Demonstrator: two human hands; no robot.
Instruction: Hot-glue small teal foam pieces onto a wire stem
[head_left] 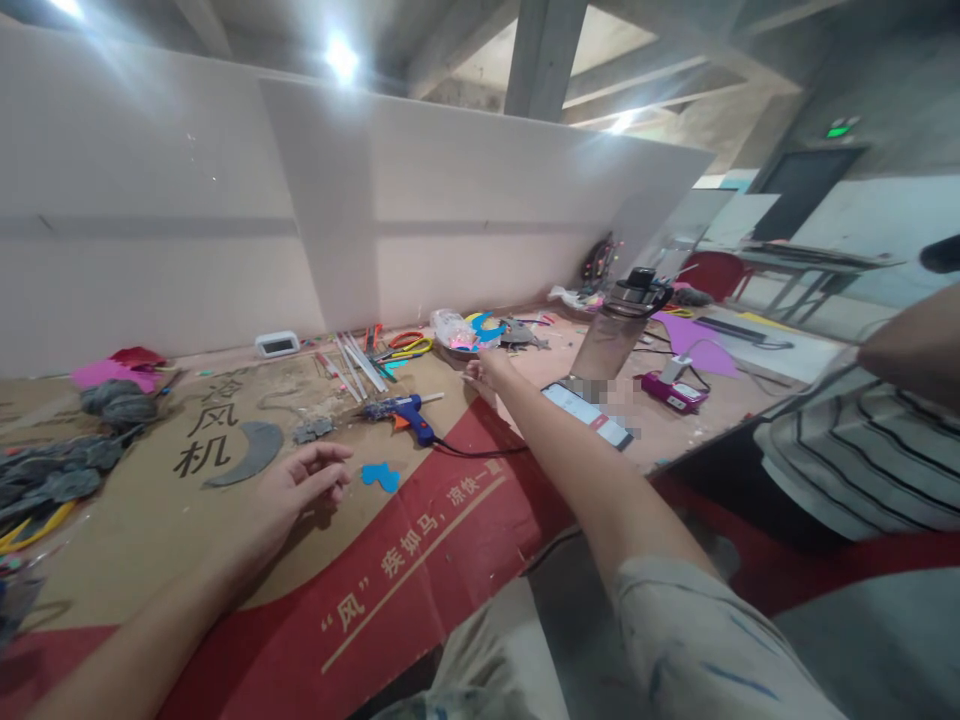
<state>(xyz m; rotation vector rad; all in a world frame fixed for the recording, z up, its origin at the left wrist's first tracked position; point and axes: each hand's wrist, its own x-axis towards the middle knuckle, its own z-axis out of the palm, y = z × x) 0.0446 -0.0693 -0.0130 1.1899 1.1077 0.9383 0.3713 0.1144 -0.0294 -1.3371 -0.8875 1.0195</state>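
Note:
My left hand rests on the cardboard sheet with fingers loosely apart and nothing in it. A small blue foam piece lies just right of its fingertips, and a grey crescent cutout lies just beyond it. My right arm is stretched far forward; my right hand reaches near a plastic-wrapped bundle and blue foam shapes. Its fingers are too small and turned away to read. A blue glue gun lies between the hands.
A dark water bottle stands right of my right hand, with a phone and a pink device beside it. Glue sticks, grey yarn and pink foam lie about. A person in a striped shirt sits at right.

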